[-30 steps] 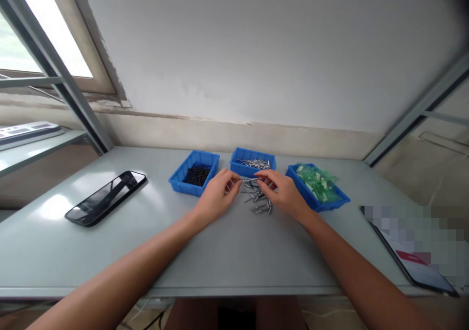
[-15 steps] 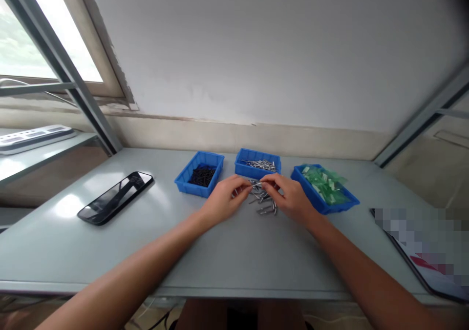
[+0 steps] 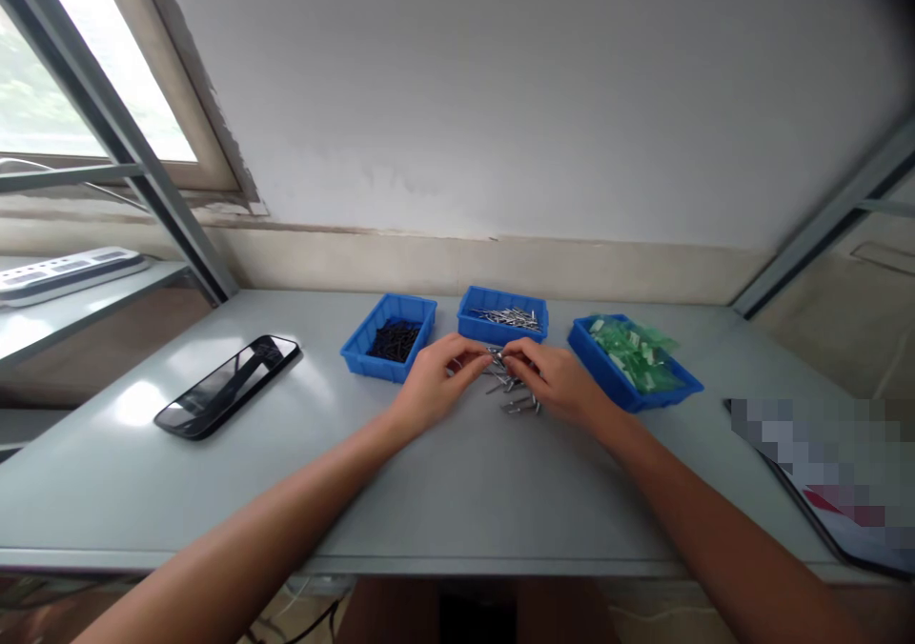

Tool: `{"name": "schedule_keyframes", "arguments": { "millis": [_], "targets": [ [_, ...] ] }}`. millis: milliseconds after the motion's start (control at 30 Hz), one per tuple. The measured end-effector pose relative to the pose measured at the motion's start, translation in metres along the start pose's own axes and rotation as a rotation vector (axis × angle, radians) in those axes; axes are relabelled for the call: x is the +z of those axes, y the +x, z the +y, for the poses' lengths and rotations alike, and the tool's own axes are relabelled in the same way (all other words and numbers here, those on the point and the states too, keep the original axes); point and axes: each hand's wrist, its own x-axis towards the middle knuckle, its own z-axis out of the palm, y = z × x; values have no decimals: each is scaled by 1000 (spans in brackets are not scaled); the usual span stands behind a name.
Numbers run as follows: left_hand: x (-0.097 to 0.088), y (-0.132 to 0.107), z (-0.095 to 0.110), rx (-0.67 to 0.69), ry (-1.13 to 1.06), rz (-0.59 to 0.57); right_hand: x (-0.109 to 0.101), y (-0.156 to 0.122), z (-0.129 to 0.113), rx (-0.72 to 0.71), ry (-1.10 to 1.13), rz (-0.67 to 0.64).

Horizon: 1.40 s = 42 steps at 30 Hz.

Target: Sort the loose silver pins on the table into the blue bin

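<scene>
On the grey desk (image 3: pixel 457 492) nearest me, one screen (image 3: pixel 854 537) is cut off at the right, mostly pixelated; one dark phone (image 3: pixel 229 387) lies left. Two hands, left hand (image 3: pixel 433 377) and right hand (image 3: pixel 561 377), nearly meet, thumbs close to fingers; I can't tell whether either grips anything. Beneath them is one pile of thin silver pins (image 3: pixel 520 404), shiny, partly covered, uncountable. Beyond stand three blue trays (image 3: pixel 500 330): black pieces (image 3: pixel 395 339), silver pins, green packets (image 3: pixel 636 349).
</scene>
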Motion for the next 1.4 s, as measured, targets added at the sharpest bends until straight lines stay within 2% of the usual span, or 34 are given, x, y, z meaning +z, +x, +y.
{"name": "schedule_keyframes", "arguments": {
  "millis": [200,333,433,533,633,733,900,1200,1400],
  "targets": [
    [3,-1,-4,18,-24,-57,5,-1,-7,-18,23,-64],
    [3,-1,-3,-39,-74,-75,4,-1,-10,-57,-6,-78],
    [4,-1,-2,-88,-133,-93,0,-1,-9,-21,11,-12],
    [5,-1,-3,-77,-86,-135,-2,-1,-6,23,47,76],
    [5,-1,-4,-37,-1,-176,-3,-1,-4,-29,36,52],
    [5,-1,-6,-36,30,-154,-2,-1,-1,-86,-1,13],
    [4,1,-8,-51,15,-123,-1,0,0,-104,-29,-8],
    [0,4,-10,-123,-35,-80,-3,0,0,12,-35,75],
    [-1,4,-5,-120,-14,-41,-3,1,1,-13,-32,-5]
  ]
}}
